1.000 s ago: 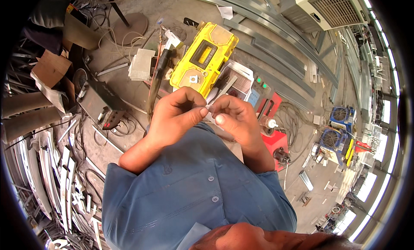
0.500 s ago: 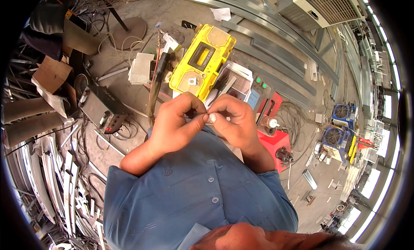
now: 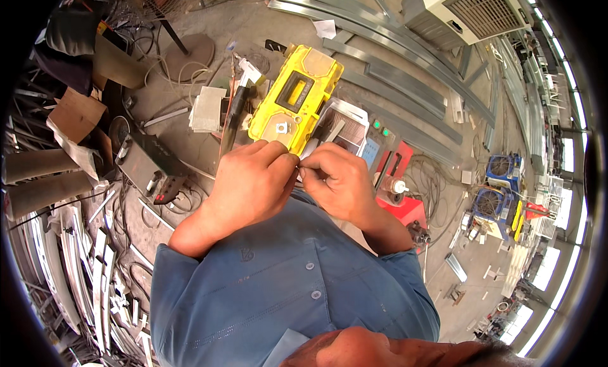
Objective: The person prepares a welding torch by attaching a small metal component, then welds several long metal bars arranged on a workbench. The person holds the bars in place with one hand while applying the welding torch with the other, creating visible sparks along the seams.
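Observation:
Both hands meet in front of my chest, fingertips pinched together at one spot. My left hand (image 3: 253, 180) has its fingers curled in, back of the hand turned up. Thumb and forefinger of my right hand (image 3: 339, 180) press together right beside it. Whatever sits between the fingertips is too small and too hidden to make out. Just beyond the hands lies a yellow toolbox (image 3: 323, 66) with a small white square piece (image 3: 282, 127) on its lid. Beside the toolbox, a white open tray (image 3: 361, 113) holds a flat strip and other items I cannot make out.
Right of the hands stands a red machine (image 3: 405, 208) with a white-capped bottle (image 3: 399, 186). A welding torch (image 3: 250, 69) lies left of the toolbox. A dark power unit (image 3: 152, 167) sits on the floor at left. Long metal profiles (image 3: 405, 88) stretch across the far floor.
My left hand has rolled over, so its back now faces up and its thumb is hidden. My right fingers have curled in further. The fingertips stay together.

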A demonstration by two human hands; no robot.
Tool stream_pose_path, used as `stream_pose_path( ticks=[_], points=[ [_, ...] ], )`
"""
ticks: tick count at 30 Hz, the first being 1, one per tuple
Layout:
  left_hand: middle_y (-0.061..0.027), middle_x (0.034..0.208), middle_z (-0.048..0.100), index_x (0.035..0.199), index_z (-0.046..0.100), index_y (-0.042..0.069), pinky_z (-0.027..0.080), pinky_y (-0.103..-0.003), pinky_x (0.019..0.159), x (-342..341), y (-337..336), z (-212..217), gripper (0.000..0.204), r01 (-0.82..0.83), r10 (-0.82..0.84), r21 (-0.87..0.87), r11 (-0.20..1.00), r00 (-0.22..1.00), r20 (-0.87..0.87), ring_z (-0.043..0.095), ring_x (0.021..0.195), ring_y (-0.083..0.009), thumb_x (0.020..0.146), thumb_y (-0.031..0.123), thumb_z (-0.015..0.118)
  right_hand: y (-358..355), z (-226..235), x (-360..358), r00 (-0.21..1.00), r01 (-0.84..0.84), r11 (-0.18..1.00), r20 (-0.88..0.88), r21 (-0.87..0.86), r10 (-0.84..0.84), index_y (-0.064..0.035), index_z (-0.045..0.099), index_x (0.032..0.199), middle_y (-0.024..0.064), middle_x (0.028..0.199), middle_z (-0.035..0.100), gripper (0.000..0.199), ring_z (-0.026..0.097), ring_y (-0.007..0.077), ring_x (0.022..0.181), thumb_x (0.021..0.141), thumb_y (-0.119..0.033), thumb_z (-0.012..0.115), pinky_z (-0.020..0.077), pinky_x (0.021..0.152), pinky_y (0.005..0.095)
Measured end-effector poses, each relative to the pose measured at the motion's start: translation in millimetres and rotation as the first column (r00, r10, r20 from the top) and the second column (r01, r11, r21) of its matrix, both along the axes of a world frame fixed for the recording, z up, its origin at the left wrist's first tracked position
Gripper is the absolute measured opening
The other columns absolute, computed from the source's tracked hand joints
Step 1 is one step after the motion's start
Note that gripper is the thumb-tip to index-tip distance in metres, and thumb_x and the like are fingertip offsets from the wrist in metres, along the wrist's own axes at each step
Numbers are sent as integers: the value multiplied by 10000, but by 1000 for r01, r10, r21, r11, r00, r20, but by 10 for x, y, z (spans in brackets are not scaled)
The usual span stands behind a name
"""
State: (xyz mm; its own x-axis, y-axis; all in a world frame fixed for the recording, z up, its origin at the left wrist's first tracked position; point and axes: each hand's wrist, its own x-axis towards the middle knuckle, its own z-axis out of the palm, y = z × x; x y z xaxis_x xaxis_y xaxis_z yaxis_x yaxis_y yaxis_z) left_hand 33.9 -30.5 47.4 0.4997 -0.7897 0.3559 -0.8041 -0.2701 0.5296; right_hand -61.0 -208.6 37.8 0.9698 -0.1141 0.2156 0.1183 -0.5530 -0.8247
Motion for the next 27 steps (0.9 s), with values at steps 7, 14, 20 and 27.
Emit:
stream_pose_path(
  ticks=[7, 14, 20, 27],
  points=[
    [-39, 760, 551, 760, 608, 102, 489, -408, 621, -25, 89, -99, 167, 39, -47, 92, 995, 996, 79, 609, 724, -249, 684, 143, 751, 105, -79, -55, 999, -12, 1000, -53, -26, 10, -33, 687, 857, 108, 814, 660, 91, 674, 295, 688, 788, -32, 747, 534, 603, 381],
    [-12, 755, 532, 735, 589, 132, 431, -370, 629, -209, 230, -364, 204, 125, -129, 69, 990, 990, 61, 554, 711, -216, 647, 195, 762, 162, -390, -198, 980, -122, 992, -153, 29, 125, -37, 648, 808, 113, 784, 633, 94, 653, 313, 682, 769, -52, 732, 520, 597, 397],
    [-8, 724, 486, 712, 562, 125, 413, -371, 632, -261, 234, -512, 230, 128, -120, -58, 990, 986, 116, 519, 683, -215, 624, 180, 767, 309, -635, -296, 992, -11, 974, -124, 228, 40, -17, 604, 830, 140, 757, 610, 133, 643, 291, 669, 775, -11, 725, 506, 591, 371],
    [-40, 771, 573, 795, 650, 74, 453, -374, 635, -225, 292, -510, 207, 101, -95, -188, 977, 995, 45, 565, 692, -240, 636, 87, 781, 193, -758, -329, 920, 267, 864, -381, 427, -95, 14, 626, 868, 78, 799, 672, 97, 617, 131, 707, 915, -53, 679, 504, 641, 311]
  ],
)
